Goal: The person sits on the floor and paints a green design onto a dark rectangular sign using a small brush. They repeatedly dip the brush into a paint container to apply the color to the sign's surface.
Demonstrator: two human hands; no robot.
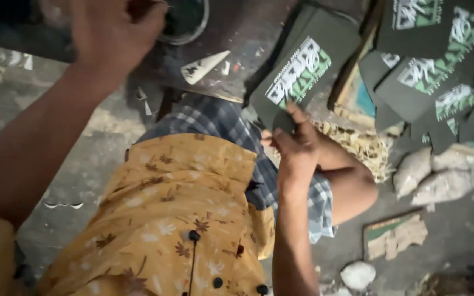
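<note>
My right hand (296, 143) pinches the near corner of a dark green cloth piece (303, 66) with a white and green print, held just above my knee. More printed dark green pieces (434, 71) lie spread and overlapping at the upper right. My left hand (113, 30) is raised at the top left, fingers curled, next to a round dark bowl (185, 19); whether it holds anything is hidden. My yellow leaf-patterned shirt (176, 214) and checked cloth (215, 118) fill the middle.
A white cone-shaped scrap (204, 66) lies on a dark stained board near the bowl. Pale lumpy sacks (440, 172) sit at right, a torn cardboard piece (396, 235) and a white stone (357, 274) on the grey floor below.
</note>
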